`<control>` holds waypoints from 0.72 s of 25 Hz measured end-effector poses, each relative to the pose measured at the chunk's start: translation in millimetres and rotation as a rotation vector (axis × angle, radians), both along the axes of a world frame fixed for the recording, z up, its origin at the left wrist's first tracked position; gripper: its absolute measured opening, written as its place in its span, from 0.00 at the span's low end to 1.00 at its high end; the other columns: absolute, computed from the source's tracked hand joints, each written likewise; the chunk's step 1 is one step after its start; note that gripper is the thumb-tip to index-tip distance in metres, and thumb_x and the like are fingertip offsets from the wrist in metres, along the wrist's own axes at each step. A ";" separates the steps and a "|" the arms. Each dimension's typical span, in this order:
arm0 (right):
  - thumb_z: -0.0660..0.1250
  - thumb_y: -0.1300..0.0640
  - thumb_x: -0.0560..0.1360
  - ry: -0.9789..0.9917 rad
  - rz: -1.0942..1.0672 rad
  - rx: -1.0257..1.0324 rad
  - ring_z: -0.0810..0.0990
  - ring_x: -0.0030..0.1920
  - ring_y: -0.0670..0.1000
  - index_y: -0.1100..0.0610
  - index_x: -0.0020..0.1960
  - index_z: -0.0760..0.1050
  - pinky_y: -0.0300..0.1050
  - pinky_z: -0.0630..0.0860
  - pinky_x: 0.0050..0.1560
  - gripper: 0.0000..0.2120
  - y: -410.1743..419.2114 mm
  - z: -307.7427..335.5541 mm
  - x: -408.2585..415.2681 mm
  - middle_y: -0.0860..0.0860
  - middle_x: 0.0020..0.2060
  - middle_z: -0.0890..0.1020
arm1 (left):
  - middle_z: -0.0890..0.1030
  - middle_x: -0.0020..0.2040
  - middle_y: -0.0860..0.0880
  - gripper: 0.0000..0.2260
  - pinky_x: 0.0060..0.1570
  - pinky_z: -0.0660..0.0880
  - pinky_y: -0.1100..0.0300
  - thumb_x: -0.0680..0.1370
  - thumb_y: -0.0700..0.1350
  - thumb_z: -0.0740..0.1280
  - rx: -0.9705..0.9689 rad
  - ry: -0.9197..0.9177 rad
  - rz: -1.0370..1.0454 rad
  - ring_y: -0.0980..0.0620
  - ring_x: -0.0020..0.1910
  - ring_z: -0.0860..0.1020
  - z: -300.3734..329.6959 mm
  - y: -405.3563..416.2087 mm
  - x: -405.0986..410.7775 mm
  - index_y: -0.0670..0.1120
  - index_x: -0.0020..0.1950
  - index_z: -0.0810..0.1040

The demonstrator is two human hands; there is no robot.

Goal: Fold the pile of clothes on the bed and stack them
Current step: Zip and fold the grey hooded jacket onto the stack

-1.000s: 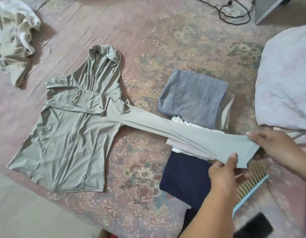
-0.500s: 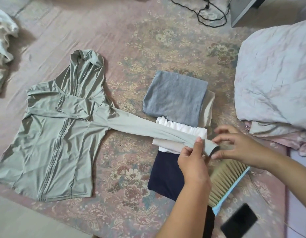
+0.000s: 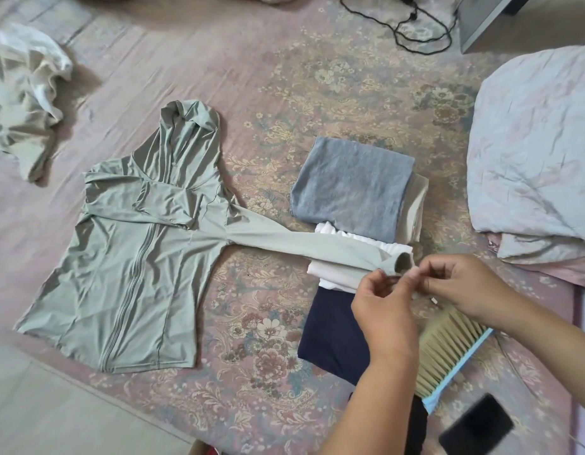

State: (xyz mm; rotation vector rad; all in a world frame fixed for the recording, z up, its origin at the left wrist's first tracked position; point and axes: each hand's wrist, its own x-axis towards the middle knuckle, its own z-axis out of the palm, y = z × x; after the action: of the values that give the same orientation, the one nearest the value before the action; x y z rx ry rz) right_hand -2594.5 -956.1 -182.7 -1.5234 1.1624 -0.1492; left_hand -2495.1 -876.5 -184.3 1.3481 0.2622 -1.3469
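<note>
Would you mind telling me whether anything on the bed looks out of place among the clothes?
Yes: a bristle brush and a dark phone lie by the folded navy garment, neither being laundry.

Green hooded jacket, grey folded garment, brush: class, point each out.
green hooded jacket (image 3: 130, 277): head view, front panel beside zip.
grey folded garment (image 3: 350, 182): head view, middle of top face.
brush (image 3: 448, 353): head view, bristles.

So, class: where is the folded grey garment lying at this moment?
In the head view, the folded grey garment lies right of centre on the bed, between the green hooded jacket and the pale pillow, just beyond the white folded clothes.
</note>
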 end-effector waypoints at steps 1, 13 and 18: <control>0.71 0.23 0.48 0.000 0.019 0.019 0.79 0.36 0.46 0.49 0.32 0.80 0.38 0.75 0.41 0.30 -0.3 0.8 0.8 0.52 0.32 0.83 | 0.79 0.37 0.49 0.06 0.36 0.73 0.69 0.71 0.39 0.75 0.017 -0.026 0.009 0.60 0.33 0.75 -0.6 0.2 1.3 0.42 0.43 0.78; 0.75 0.52 0.69 -0.038 -0.211 0.095 0.78 0.36 0.55 0.57 0.40 0.80 0.42 0.77 0.38 0.09 -3.5 10.6 9.6 0.55 0.33 0.82 | 0.76 0.42 0.48 0.07 0.41 0.77 0.62 0.77 0.32 0.62 0.059 -0.006 0.235 0.56 0.34 0.78 5.8 2.1 12.7 0.44 0.47 0.72; 0.67 0.68 0.74 0.083 -0.123 -0.093 0.78 0.31 0.52 0.52 0.48 0.81 0.48 0.77 0.35 0.12 0.1 10.4 15.8 0.62 0.35 0.81 | 0.81 0.41 0.51 0.04 0.43 0.78 0.60 0.76 0.45 0.70 0.080 -0.185 0.012 0.56 0.39 0.79 3.6 8.9 7.2 0.46 0.46 0.78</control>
State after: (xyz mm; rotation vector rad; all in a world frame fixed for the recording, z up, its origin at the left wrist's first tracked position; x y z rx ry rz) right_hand -2578.7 -956.0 -172.3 -1.5511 1.3317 -0.2276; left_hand -2487.9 -867.5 -180.7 1.5253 0.1990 -1.2031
